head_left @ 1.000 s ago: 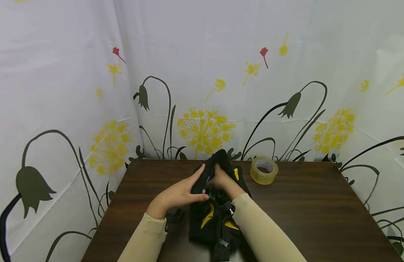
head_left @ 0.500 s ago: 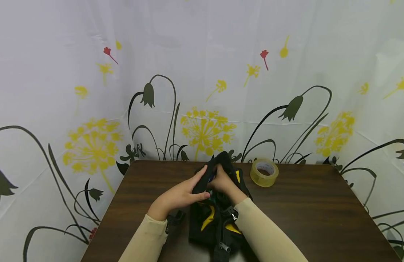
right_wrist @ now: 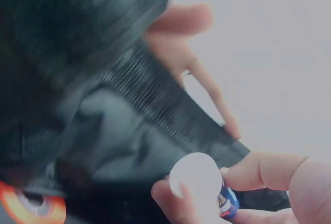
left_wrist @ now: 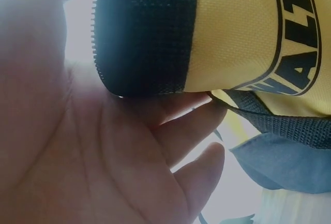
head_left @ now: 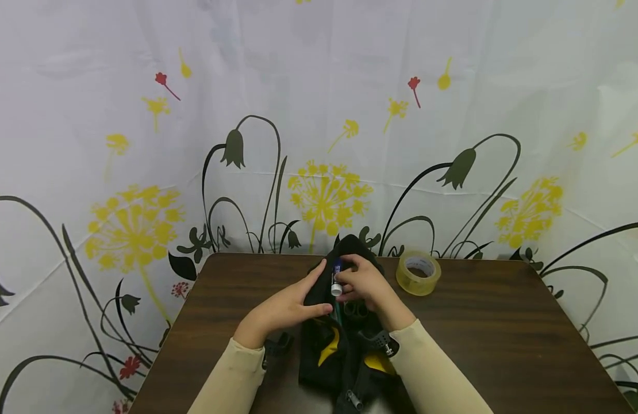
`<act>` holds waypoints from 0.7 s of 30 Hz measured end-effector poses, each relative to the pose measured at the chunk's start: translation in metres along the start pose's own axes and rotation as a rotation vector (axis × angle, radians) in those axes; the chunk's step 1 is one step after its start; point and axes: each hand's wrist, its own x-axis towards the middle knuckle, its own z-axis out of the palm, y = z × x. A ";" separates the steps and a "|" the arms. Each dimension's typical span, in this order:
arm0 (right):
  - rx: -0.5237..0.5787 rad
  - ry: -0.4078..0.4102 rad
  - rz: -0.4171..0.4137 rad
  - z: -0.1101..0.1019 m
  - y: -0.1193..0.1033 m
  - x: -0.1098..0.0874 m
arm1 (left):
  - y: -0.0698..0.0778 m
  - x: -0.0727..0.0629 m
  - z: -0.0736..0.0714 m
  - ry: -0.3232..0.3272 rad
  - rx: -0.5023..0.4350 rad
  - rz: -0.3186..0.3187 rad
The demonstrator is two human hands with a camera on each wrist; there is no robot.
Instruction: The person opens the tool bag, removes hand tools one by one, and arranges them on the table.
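Note:
A black tool bag with yellow patches (head_left: 319, 362) lies on the table, its zipped mouth open. My left hand (head_left: 285, 307) grips the mouth's left edge, thumb and fingers spread around it. In the left wrist view the bag's yellow side (left_wrist: 238, 32) shows the letters "WALT", with the fingers behind it. Over the opening, my right hand (head_left: 368, 282) pinches a small blue tube with a white end (head_left: 337, 282). The right wrist view shows its round white end (right_wrist: 196, 175) toward the camera; its exact kind is unclear. Dark ring-shaped handles (head_left: 355, 309) show inside the bag.
A roll of clear packing tape (head_left: 418, 273) lies right of the bag on the dark wooden table (head_left: 484, 322). An orange ring (right_wrist: 36, 203) appears low in the right wrist view. A flower-printed white curtain (head_left: 319, 86) hangs behind the table.
My right hand has come up out of the bag and now shows the blue-and-white tube between its fingers. The left hand keeps its grip on the bag's edge.

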 end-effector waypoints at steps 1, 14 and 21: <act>0.028 -0.010 0.002 -0.002 -0.003 -0.003 | 0.000 0.000 0.000 0.004 -0.001 -0.001; 0.075 -0.113 -0.122 -0.028 -0.008 -0.041 | 0.002 0.002 0.002 0.002 -0.016 -0.013; 0.127 -0.067 -0.189 -0.034 -0.008 -0.055 | 0.003 0.003 -0.001 0.012 -0.009 -0.030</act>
